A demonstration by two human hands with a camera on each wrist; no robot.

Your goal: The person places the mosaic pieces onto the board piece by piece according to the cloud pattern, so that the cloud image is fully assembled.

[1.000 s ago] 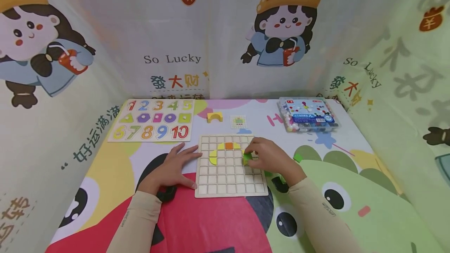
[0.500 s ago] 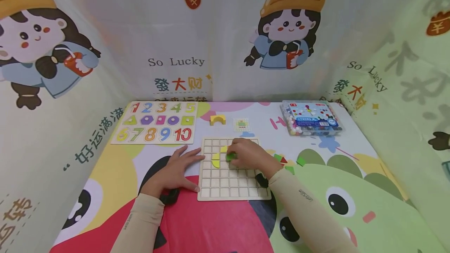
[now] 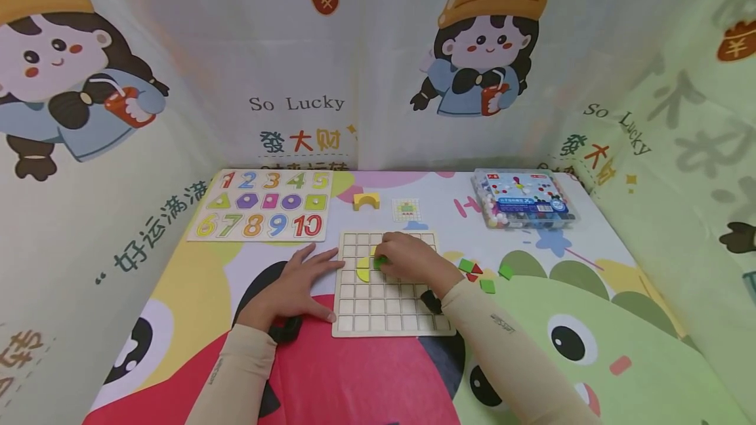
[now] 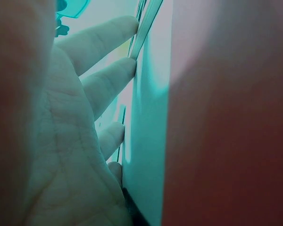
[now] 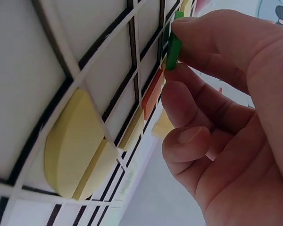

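A wooden grid board (image 3: 378, 317) lies flat in front of me. My right hand (image 3: 407, 260) hovers over its upper middle and pinches a small green tile (image 3: 380, 260) (image 5: 173, 47) between thumb and fingers. Yellow rounded tiles (image 3: 363, 270) (image 5: 75, 146) and an orange tile (image 5: 153, 95) sit in the grid cells beside it. My left hand (image 3: 298, 284) rests flat on the table, its straight fingers (image 4: 106, 40) touching the board's left edge (image 4: 144, 33).
Loose green and red tiles (image 3: 475, 271) lie right of the board. A number puzzle board (image 3: 262, 214) sits back left, a yellow arch block (image 3: 366, 201) and a small pattern card (image 3: 406, 209) behind the grid, a clear bead box (image 3: 522, 199) back right. Printed cloth walls surround the table.
My right hand has carried the green tile leftward across the board, from its right side to beside the yellow pieces, now covering the orange tile. The left hand has stayed put.
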